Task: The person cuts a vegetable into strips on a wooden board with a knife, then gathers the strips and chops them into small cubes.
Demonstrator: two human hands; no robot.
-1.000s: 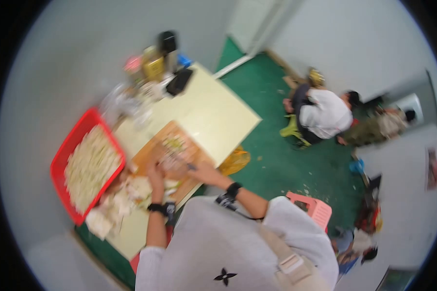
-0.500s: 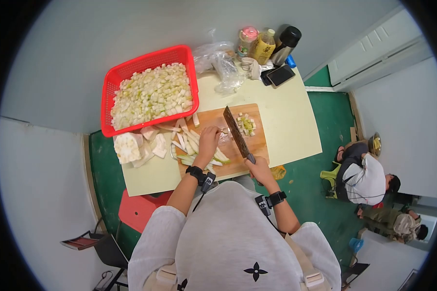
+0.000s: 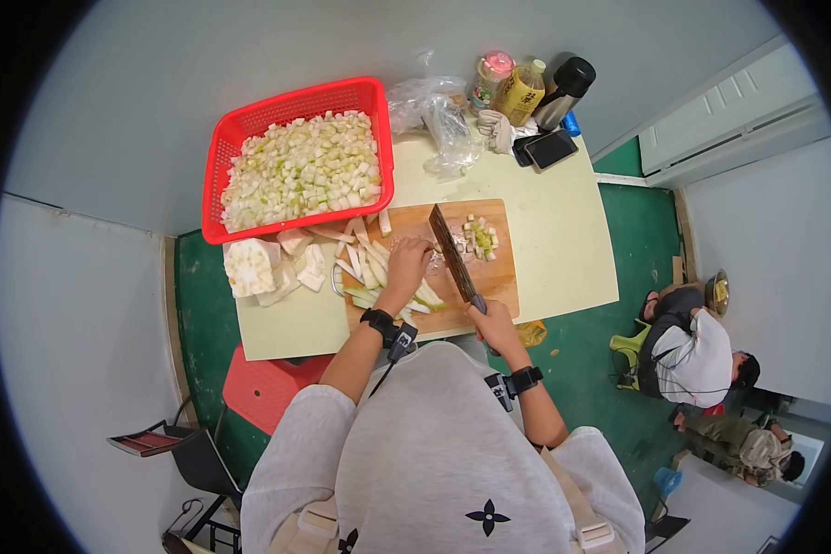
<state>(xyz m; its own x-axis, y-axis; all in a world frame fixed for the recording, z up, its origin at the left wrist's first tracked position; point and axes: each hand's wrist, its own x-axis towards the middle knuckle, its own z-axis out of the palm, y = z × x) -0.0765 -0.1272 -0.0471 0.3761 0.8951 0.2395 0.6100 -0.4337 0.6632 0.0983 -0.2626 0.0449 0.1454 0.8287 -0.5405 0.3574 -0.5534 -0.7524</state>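
My right hand (image 3: pixel 493 323) is wrapped around the handle of a cleaver (image 3: pixel 452 256), its dark blade upright over the wooden cutting board (image 3: pixel 503 282). Just left of the blade, my left hand (image 3: pixel 410 265) is closed, fingertips down on a pale vegetable strip (image 3: pixel 437 247) that is mostly hidden. Diced pieces (image 3: pixel 480 238) with white and green flesh lie to the right of the blade. Around and under my left wrist, cut vegetable sticks (image 3: pixel 367 268) are scattered over the board's left side.
A red plastic basket (image 3: pixel 214 175) full of diced vegetable stands at the back left, with big white chunks (image 3: pixel 252 267) before it. Behind the board are plastic bags (image 3: pixel 448 138), a yellow-labelled bottle (image 3: pixel 522 95), a thermos (image 3: pixel 565 92) and a phone (image 3: pixel 552 150). Two people sit at the right.
The view has shifted slightly, so the table's contents appear a little further right. Both hands keep nearly the same place at the board, with the cleaver still beside my left fingertips.
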